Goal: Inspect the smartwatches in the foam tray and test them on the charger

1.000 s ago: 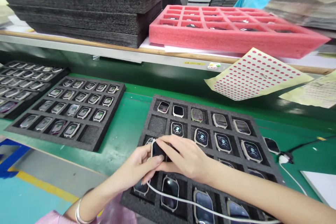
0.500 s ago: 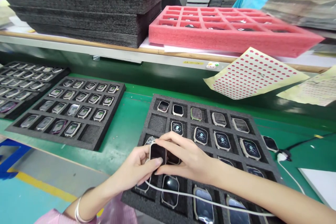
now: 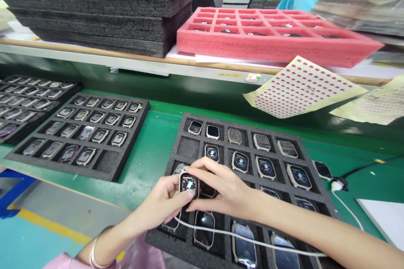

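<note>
A smartwatch (image 3: 189, 183) without a strap, its screen lit with a watch face, is held over the near foam tray (image 3: 189, 118). My left hand (image 3: 172, 197) grips it, thumb across the lower part of the screen. My right hand (image 3: 217, 185) closes on its right side and top edge with bent fingers. A white cable (image 3: 240, 235) runs from under my left hand to the right, across the tray. Several watches sit in the tray's pockets; some, such as a lit watch (image 3: 240, 162) behind my right hand, show the same face. The watch's back is hidden.
To the left lie another foam tray (image 3: 110, 172) of watches and a further dark tray (image 3: 38, 111). A shelf above bears stacked black foam (image 3: 110, 21) and a pink foam tray (image 3: 271, 48). A sticker sheet (image 3: 303, 88) hangs from its edge. A plug (image 3: 337, 185) lies right.
The screen of the watch in my hands was dark and now shows a lit watch face. My hands keep the same grip; the view has shifted very slightly.
</note>
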{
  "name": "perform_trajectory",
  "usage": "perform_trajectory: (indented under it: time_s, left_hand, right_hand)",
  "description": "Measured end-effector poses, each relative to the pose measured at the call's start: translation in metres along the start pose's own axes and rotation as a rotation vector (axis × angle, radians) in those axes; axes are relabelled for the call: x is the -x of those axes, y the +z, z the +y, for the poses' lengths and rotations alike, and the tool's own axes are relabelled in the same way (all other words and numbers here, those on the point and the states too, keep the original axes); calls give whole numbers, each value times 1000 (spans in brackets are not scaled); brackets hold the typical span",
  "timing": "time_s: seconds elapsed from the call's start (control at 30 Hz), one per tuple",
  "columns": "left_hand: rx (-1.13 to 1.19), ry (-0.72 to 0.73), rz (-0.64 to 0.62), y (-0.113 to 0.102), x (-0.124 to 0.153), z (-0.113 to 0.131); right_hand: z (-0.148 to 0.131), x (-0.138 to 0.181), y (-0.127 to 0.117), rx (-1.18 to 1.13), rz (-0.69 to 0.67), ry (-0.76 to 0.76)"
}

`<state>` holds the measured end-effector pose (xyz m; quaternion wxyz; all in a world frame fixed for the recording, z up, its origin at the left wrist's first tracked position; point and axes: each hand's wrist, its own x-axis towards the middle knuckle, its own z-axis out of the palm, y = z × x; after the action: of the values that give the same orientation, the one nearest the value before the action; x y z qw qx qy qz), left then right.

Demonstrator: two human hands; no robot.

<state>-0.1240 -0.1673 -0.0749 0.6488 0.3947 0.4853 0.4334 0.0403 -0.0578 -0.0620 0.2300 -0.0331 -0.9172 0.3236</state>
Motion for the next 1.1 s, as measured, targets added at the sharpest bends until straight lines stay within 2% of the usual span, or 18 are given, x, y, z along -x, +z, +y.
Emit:
perform_trajectory:
  time_s: [0.7, 0.83, 0.9, 0.97, 1.03, 1.1]
  left_hand:
    - [-70, 42, 22, 0, 3, -6]
    - [-31, 38, 33, 1, 3, -7]
    - [-5, 38, -16, 1, 3, -6]
    - [-41, 41, -87, 1, 4, -3]
    - [-143, 36, -154, 2, 8, 2]
    - [-235, 4, -242, 4, 15, 8]
  right_hand:
    - [-3, -2, 2, 83, 44, -27]
    - [-3, -8, -7, 12, 54, -40]
    - [0, -13, -14, -68, 108, 5]
    - [9, -21, -20, -97, 200, 120]
    - [21, -28, -21, -28, 254, 241]
    - [32, -33, -19, 121, 200, 306]
